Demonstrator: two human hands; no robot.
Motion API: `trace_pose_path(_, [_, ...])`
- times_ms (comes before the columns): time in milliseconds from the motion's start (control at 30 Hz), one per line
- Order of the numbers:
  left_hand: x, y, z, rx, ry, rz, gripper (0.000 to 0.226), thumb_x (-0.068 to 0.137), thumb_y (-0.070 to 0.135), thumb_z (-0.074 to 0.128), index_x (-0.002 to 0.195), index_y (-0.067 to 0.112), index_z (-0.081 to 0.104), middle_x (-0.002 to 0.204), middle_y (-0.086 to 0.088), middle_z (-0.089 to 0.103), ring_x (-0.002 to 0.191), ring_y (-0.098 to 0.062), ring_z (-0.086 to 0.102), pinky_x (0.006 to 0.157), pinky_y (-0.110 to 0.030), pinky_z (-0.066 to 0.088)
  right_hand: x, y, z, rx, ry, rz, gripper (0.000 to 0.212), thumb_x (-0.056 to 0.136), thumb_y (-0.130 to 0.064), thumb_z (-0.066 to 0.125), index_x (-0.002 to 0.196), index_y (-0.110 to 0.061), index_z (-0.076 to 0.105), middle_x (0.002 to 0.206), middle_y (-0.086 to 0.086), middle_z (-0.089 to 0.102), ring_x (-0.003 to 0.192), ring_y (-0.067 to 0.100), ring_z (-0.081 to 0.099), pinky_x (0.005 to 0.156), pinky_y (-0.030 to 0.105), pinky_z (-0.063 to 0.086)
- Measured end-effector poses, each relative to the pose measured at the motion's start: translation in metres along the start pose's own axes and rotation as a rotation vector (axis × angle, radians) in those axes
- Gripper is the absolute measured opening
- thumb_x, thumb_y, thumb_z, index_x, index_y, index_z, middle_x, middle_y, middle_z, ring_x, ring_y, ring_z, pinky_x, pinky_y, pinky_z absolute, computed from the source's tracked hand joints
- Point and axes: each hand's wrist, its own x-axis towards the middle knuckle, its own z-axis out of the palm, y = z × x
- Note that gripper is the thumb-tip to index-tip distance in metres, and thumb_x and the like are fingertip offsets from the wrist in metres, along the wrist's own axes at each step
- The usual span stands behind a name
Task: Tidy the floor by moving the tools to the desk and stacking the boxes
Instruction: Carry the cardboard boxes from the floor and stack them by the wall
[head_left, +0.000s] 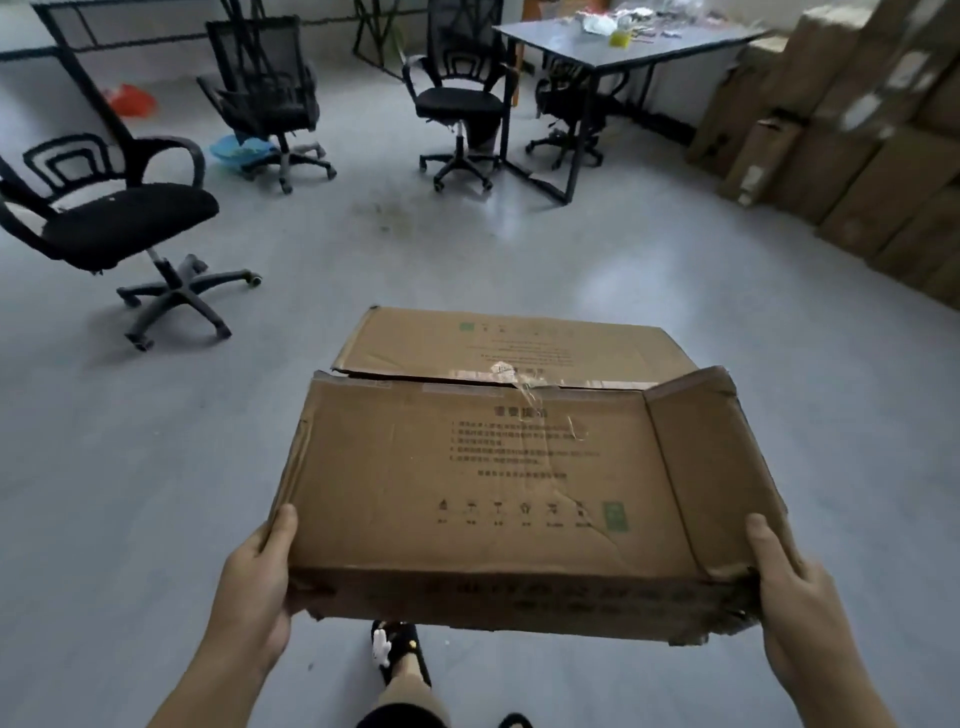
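Observation:
A large, worn cardboard box (498, 478) with printed text and torn tape is held up off the floor in front of me. My left hand (260, 577) grips its near left corner, thumb on top. My right hand (795, 587) grips its near right corner, thumb on top. The box's far flap lies open and a side flap stands up at the right. A stack of brown cardboard boxes (857, 156) stands along the right wall. A grey desk (623, 47) at the back right carries several small items, too blurred to name.
Several black office chairs stand about: one at the left (119, 223), one at the back (265, 98), one by the desk (460, 104). A blue bag (239, 148) and a red bag (130, 101) lie on the grey floor. My slippered foot (400, 654) shows below the box.

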Motion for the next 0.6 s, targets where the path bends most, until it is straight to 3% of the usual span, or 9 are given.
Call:
trace_pose_path(67, [-0.013,-0.006,0.025,0.045,-0.054,-0.009,0.042,0.099,0.028,0.043,0.13,0.0,0.046,0.094,-0.004,0.058,0.076,-0.025,0.054,0.074,-0.052,0.048,0.001,0.013,-0.032,0.006,0.061,0.021,0.03,0.094,-0.039,0.051,0.084,-0.014,0.065,0.059,0.012,0.069,0.055,0.023,0.064,0.066,0.044,0.052])
trace_pose_path(167, [-0.024,-0.008,0.063,0.118,-0.132,-0.005,0.044,0.099,0.028,0.043,0.133,0.0,0.045,0.102,-0.008,0.058,0.077,-0.026,0.054,0.072,-0.048,0.049,0.001,0.028,-0.07,0.055,0.154,0.07,0.033,0.086,-0.052,0.055,0.085,-0.021,0.064,0.08,0.022,0.069,0.073,0.037,0.063,0.073,0.054,0.053])
trace_pose_path(233, [-0.029,-0.009,0.091,0.175,-0.179,0.006,0.046,0.098,0.029,0.044,0.134,-0.001,0.044,0.113,-0.012,0.057,0.079,-0.029,0.054,0.075,-0.052,0.049,0.002,0.034,-0.092,0.079,0.219,0.093,0.029,0.091,-0.046,0.052,0.087,-0.019,0.062,0.073,0.021,0.069,0.068,0.037,0.063,0.07,0.052,0.054])
trace_pose_path(333, [-0.035,-0.009,0.134,0.25,-0.256,0.019,0.045,0.098,0.03,0.044,0.131,-0.002,0.046,0.093,-0.012,0.058,0.064,-0.033,0.051,0.076,-0.063,0.046,0.011,0.039,-0.118,0.116,0.303,0.119,0.03,0.093,-0.044,0.051,0.093,-0.016,0.063,0.058,0.013,0.068,0.053,0.027,0.063,0.062,0.045,0.054])
trace_pose_path(467, [-0.034,-0.008,0.193,0.319,-0.323,0.041,0.04,0.099,0.028,0.044,0.126,-0.001,0.049,0.08,-0.012,0.055,0.057,-0.033,0.048,0.074,-0.068,0.045,0.036,0.037,-0.141,0.202,0.416,0.11,0.064,0.073,-0.06,0.056,0.112,-0.009,0.06,0.089,-0.001,0.064,0.085,0.024,0.06,0.075,0.035,0.053])
trace_pose_path(533, [-0.029,-0.006,0.226,0.349,-0.355,0.045,0.039,0.099,0.028,0.045,0.125,0.0,0.049,0.076,-0.012,0.052,0.055,-0.033,0.047,0.071,-0.062,0.048,0.053,0.032,-0.15,0.229,0.469,0.13,0.052,0.088,-0.044,0.055,0.123,-0.005,0.057,0.098,0.002,0.061,0.095,0.027,0.056,0.081,0.034,0.05])
trace_pose_path(600, [-0.022,-0.005,0.26,0.369,-0.381,0.053,0.032,0.099,0.028,0.045,0.119,0.003,0.049,0.071,-0.012,0.048,0.054,-0.032,0.045,0.07,-0.06,0.049,0.074,0.031,-0.16,0.216,0.503,0.144,0.047,0.087,-0.046,0.055,0.112,-0.007,0.062,0.092,0.007,0.063,0.092,0.031,0.057,0.088,0.042,0.047])
